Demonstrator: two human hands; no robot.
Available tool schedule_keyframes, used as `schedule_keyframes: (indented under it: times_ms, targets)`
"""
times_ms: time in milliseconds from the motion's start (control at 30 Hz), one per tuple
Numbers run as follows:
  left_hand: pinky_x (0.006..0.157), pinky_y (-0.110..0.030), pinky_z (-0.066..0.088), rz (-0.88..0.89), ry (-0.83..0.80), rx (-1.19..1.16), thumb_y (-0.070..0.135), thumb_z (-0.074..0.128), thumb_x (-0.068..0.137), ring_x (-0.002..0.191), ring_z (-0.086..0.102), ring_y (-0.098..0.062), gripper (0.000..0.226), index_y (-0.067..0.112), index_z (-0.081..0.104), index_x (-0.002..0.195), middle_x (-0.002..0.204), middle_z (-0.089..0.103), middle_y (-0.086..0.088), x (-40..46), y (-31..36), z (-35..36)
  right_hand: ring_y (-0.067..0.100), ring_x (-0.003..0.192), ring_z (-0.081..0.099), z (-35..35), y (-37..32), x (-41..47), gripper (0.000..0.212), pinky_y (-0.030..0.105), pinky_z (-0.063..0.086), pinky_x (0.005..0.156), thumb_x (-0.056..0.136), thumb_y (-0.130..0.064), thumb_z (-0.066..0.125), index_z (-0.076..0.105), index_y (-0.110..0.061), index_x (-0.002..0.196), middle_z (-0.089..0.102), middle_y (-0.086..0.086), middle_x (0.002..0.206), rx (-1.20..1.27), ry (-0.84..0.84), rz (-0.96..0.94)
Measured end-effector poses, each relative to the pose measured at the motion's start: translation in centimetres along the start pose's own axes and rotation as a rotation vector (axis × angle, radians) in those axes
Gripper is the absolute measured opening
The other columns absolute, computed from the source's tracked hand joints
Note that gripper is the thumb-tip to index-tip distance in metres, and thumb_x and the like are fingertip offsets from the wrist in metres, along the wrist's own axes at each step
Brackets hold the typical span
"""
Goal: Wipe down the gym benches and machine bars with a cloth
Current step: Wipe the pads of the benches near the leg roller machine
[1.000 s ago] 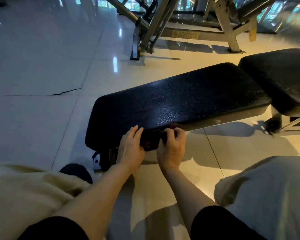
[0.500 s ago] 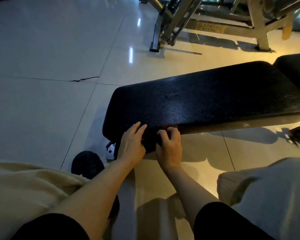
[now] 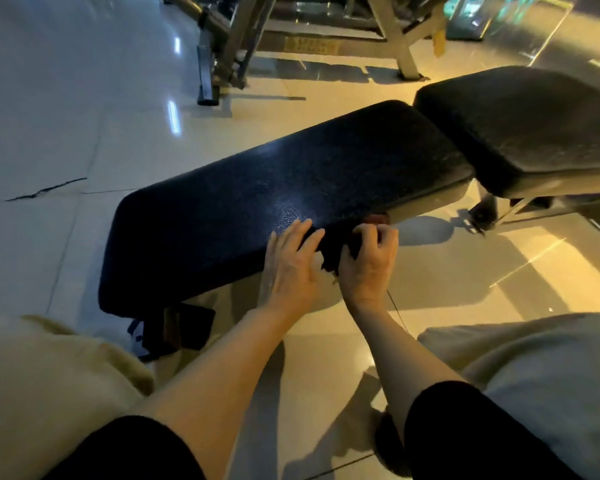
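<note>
On bench pad [image 3: 291,188], left hand [image 3: 288,268] lies flat; right hand [image 3: 368,261] grips cloth [image 3: 336,244].

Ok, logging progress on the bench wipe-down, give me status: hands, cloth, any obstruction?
Left hand flat on bench pad edge. Right hand gripping dark cloth against pad's near edge. Nothing blocking the pad.

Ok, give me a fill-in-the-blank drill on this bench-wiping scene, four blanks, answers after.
1. The cloth lies on the near edge of the black ____.
2. The right hand grips the ____.
3. The left hand rests with fingers ____ on the bench.
4. A second pad sits to the ____ of the bench.

Answers: bench; cloth; straight; right
</note>
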State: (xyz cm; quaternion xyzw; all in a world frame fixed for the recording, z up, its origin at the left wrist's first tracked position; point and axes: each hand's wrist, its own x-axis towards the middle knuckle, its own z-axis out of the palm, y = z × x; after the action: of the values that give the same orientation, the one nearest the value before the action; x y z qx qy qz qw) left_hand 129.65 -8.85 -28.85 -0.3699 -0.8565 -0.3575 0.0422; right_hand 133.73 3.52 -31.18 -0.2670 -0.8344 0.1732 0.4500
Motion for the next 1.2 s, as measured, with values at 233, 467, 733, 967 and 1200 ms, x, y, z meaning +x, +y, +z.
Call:
schedule_keyframes:
  times_ms: [233, 467, 733, 967, 1200]
  targets:
    - [0.119, -0.039, 0.001, 0.097, -0.045, -0.015, -0.001, 0.058, 0.082, 0.145, 0.021, -0.025, 0.068, 0.007, 0.036, 0.145, 0.153, 0.032, -0.011, 1.8, 3.7, 2.7, 0.027, 0.098, 0.051, -3.1, 3.3, 4.7, 0.025, 0.022, 0.036, 0.083, 0.075, 0.002, 0.067, 0.06, -0.005, 0.098, 0.054, 0.014, 0.107, 0.037, 0.072, 0.18]
    - [0.12, -0.04, 0.006, 0.049, -0.08, 0.077, 0.005, 0.061, 0.086, 0.145, 0.022, -0.021, 0.068, 0.012, 0.034, 0.147, 0.153, 0.033, -0.008, 3.0, 3.5, 2.5, 0.018, 0.098, 0.049, -3.2, 3.5, 2.7, 0.024, 0.029, 0.046, 0.084, 0.075, 0.001, 0.07, 0.061, -0.009, 0.096, 0.05, 0.004, 0.107, 0.165, -0.142, 0.097]
    - [0.119, -0.034, 0.005, 0.001, -0.017, 0.119, -0.005, 0.052, 0.089, 0.145, 0.023, -0.015, 0.065, 0.018, 0.035, 0.147, 0.154, 0.032, 0.0, 3.6, 4.0, 3.1, 0.022, 0.095, 0.052, -2.8, 2.9, 4.7, 0.023, 0.023, 0.041, 0.082, 0.076, -0.001, 0.072, 0.063, -0.006, 0.096, 0.053, 0.012, 0.105, 0.136, 0.047, 0.219]
    - [0.119, -0.035, 0.006, -0.015, -0.031, 0.113, -0.002, 0.053, 0.089, 0.144, 0.024, -0.014, 0.064, 0.018, 0.035, 0.147, 0.153, 0.034, -0.001, 3.7, 4.1, 3.0, 0.013, 0.091, 0.046, -2.2, 3.3, 3.7, 0.022, 0.02, 0.041, 0.078, 0.075, -0.001, 0.072, 0.061, -0.005, 0.093, 0.049, 0.008, 0.102, 0.182, -0.012, 0.193]
    - [0.12, -0.034, 0.003, 0.0, -0.086, 0.124, -0.002, 0.052, 0.088, 0.146, 0.018, -0.012, 0.069, 0.02, 0.029, 0.149, 0.156, 0.027, 0.002, 3.9, 3.7, 2.7, 0.018, 0.091, 0.05, -1.7, 2.0, 3.0, 0.023, 0.02, 0.038, 0.082, 0.076, -0.001, 0.073, 0.062, -0.006, 0.095, 0.048, 0.006, 0.102, 0.18, 0.012, 0.282]
